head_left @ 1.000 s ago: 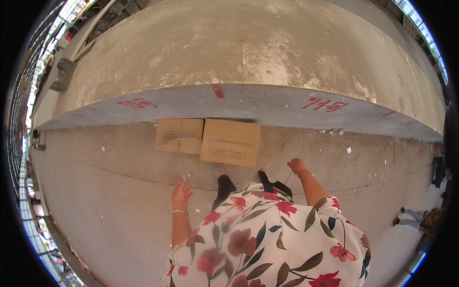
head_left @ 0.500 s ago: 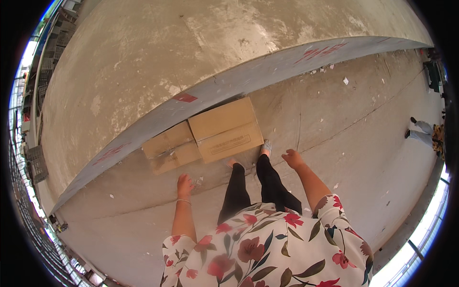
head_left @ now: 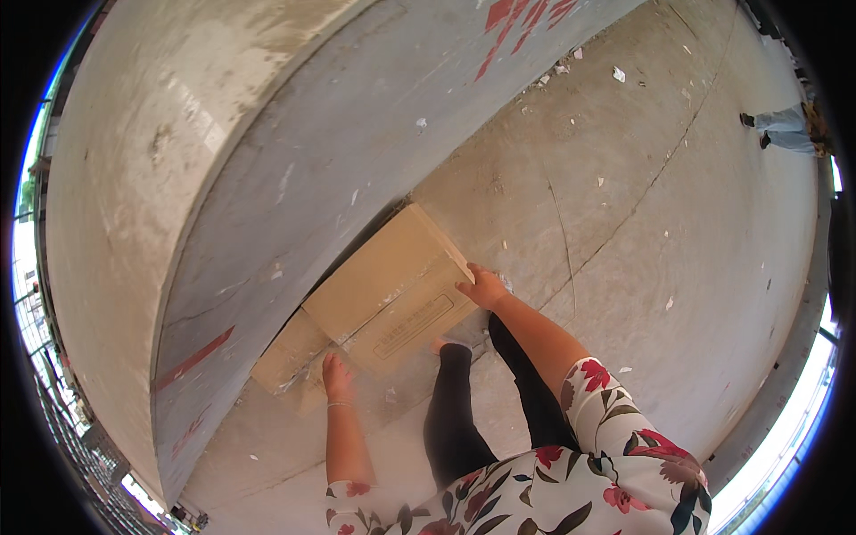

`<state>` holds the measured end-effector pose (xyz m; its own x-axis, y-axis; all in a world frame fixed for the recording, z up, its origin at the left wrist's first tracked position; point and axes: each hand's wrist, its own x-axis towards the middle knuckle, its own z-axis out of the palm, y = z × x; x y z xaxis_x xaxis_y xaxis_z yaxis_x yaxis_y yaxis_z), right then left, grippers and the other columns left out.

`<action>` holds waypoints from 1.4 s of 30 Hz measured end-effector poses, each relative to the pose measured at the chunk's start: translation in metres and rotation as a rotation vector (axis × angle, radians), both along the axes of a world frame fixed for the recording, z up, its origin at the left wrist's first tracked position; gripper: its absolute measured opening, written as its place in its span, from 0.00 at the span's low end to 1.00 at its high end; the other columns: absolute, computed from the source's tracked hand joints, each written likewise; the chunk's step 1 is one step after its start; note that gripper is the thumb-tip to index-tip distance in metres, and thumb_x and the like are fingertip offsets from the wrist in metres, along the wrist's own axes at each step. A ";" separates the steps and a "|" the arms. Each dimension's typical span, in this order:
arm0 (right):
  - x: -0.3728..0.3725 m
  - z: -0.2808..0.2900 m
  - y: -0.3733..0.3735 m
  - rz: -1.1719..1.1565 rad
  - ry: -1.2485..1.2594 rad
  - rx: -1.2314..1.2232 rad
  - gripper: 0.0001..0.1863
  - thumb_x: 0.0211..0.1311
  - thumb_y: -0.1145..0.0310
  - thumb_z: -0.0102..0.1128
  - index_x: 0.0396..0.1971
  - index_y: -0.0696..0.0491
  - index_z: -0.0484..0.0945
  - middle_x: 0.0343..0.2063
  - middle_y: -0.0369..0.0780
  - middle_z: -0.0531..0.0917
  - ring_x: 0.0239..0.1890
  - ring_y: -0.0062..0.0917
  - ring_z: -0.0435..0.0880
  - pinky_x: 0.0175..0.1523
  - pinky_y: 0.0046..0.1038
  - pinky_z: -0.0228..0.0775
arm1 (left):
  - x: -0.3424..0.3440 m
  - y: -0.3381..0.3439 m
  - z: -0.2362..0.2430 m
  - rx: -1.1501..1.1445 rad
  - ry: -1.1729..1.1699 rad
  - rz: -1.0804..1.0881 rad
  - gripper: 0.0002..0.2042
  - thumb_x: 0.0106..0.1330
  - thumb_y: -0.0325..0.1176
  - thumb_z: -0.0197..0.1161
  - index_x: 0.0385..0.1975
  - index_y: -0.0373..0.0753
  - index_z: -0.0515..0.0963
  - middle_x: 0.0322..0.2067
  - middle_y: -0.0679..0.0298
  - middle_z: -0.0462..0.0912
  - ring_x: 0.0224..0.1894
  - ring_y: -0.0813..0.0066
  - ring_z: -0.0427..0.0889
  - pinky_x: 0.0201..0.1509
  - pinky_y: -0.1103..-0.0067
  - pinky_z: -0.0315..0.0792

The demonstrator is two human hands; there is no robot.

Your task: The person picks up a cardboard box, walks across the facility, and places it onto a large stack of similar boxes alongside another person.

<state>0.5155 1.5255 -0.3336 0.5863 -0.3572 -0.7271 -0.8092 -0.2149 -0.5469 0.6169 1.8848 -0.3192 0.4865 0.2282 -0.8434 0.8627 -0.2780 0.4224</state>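
The large brown cardboard box [head_left: 388, 276] lies on the floor against the low concrete wall. My right hand [head_left: 487, 289] grips its right edge, with the thumb over the top and the fingers at the side. My left hand [head_left: 338, 379] is near the large box's lower left corner, in front of the smaller cardboard box [head_left: 287, 353] beside it. Its fingers look loosely open and partly hidden, with nothing seen in them; whether they touch either box I cannot tell.
The grey concrete wall [head_left: 294, 169] runs diagonally behind the boxes, with red markings on its face. White scraps [head_left: 619, 75] are scattered over the cracked concrete floor [head_left: 642, 294]. Another person's legs [head_left: 783, 130] show at the far right. My legs [head_left: 459, 419] are close to the large box.
My right hand has reached the large box's right edge and taken hold. My left hand has come up close to the boxes. I have bent nearer, and the view has turned.
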 end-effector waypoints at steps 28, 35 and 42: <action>-0.010 0.056 -0.046 -0.049 0.016 0.050 0.35 0.43 0.55 0.56 0.49 0.61 0.60 0.44 0.52 0.70 0.48 0.37 0.69 0.51 0.30 0.60 | -0.021 -0.021 0.010 -0.151 0.040 0.058 0.19 0.57 0.49 0.50 0.37 0.39 0.71 0.34 0.66 0.74 0.36 0.75 0.72 0.38 0.79 0.65; -0.066 0.143 -0.079 -0.157 -0.037 0.028 0.33 0.42 0.55 0.57 0.46 0.61 0.64 0.39 0.52 0.74 0.43 0.38 0.72 0.47 0.31 0.63 | -0.018 -0.052 0.109 -0.156 -0.004 -0.078 0.15 0.57 0.45 0.51 0.35 0.39 0.71 0.32 0.66 0.75 0.34 0.76 0.72 0.36 0.80 0.65; -0.112 0.229 -0.115 -0.370 0.011 -0.056 0.34 0.40 0.51 0.59 0.43 0.61 0.67 0.37 0.51 0.75 0.41 0.36 0.75 0.45 0.31 0.65 | -0.009 -0.153 0.226 -0.414 -0.138 -0.198 0.12 0.59 0.39 0.49 0.34 0.36 0.71 0.33 0.65 0.75 0.37 0.73 0.74 0.38 0.78 0.67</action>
<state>0.4039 1.4108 -0.1046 0.4022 -0.5831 -0.7059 -0.8434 0.0640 -0.5335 0.6079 1.7322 -0.0930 0.6008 -0.2211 -0.7682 0.7382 -0.2155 0.6393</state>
